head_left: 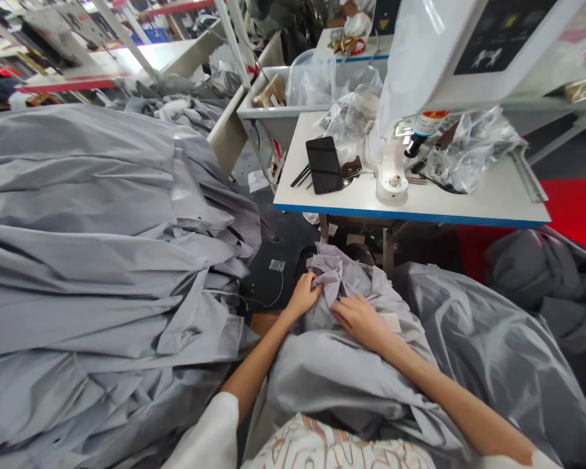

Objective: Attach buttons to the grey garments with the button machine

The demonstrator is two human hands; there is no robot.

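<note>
A bunched piece of grey fabric [342, 365] lies across my lap, below the sewing table. My left hand [303, 296] is closed around a crumpled fold of it at the top. My right hand [361, 320] rests on the same fabric just to the right, fingers curled and pinching the cloth beside a small white label [391, 322].
A large heap of grey fabric [102, 260] fills the left. More grey cloth [542, 286] lies at the right. A white table with a blue edge [410, 212] stands ahead, bearing a black phone [324, 164], a sewing machine [444, 52], plastic bags [473, 150] and small tools.
</note>
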